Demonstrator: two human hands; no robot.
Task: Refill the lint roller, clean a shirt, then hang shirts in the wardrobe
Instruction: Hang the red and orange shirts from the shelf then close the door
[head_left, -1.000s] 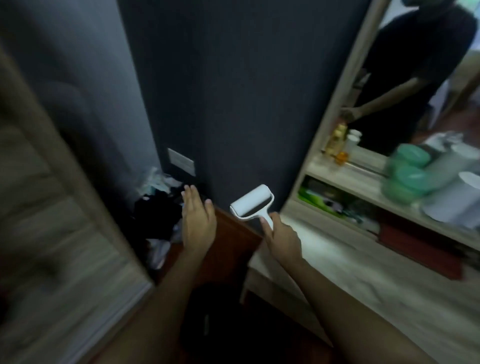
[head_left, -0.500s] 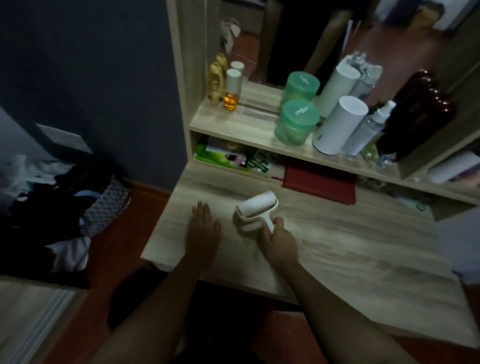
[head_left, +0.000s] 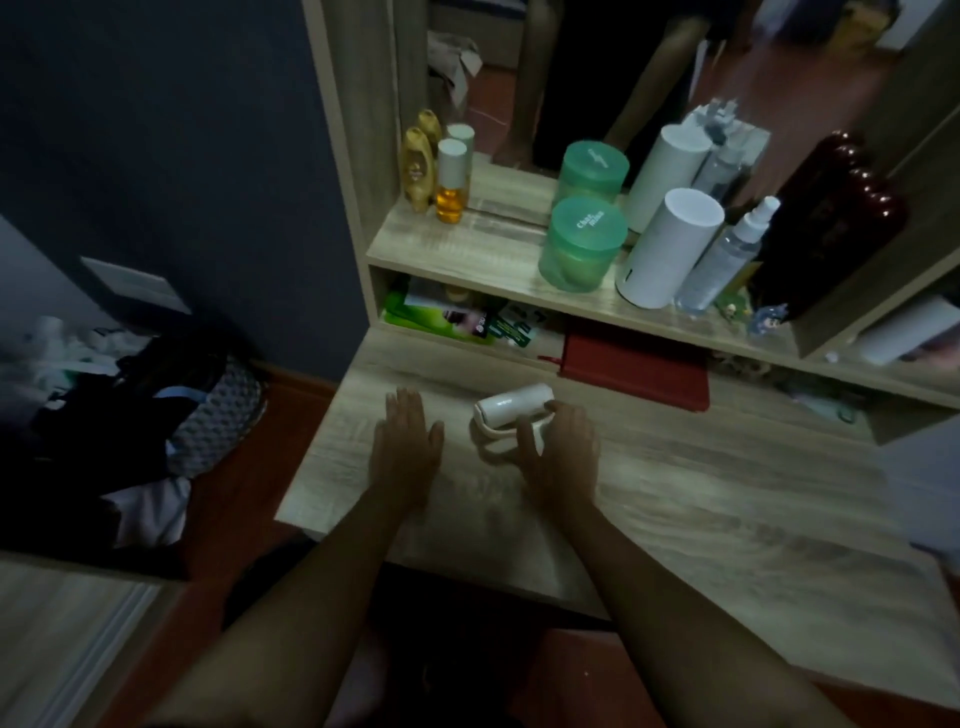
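A white lint roller (head_left: 511, 410) lies on the wooden dressing table (head_left: 675, 499), its roll pointing toward the shelf. My right hand (head_left: 561, 457) rests over its handle, fingers curled around it. My left hand (head_left: 408, 447) hovers flat, fingers spread, just left of the roller, holding nothing. A pile of dark and white clothes (head_left: 104, 415) lies on the floor at the left, by the dark wall.
A shelf (head_left: 467, 249) above the table carries two amber bottles, a green jar (head_left: 582, 241), a white cylinder (head_left: 667, 247), a spray bottle (head_left: 727, 260) and a dark red case. A mirror stands behind it. A red book (head_left: 634, 364) sits under the shelf.
The view swung from the dark wall to the dressing table. My right hand brought the lint roller down onto the tabletop and my left hand followed beside it.
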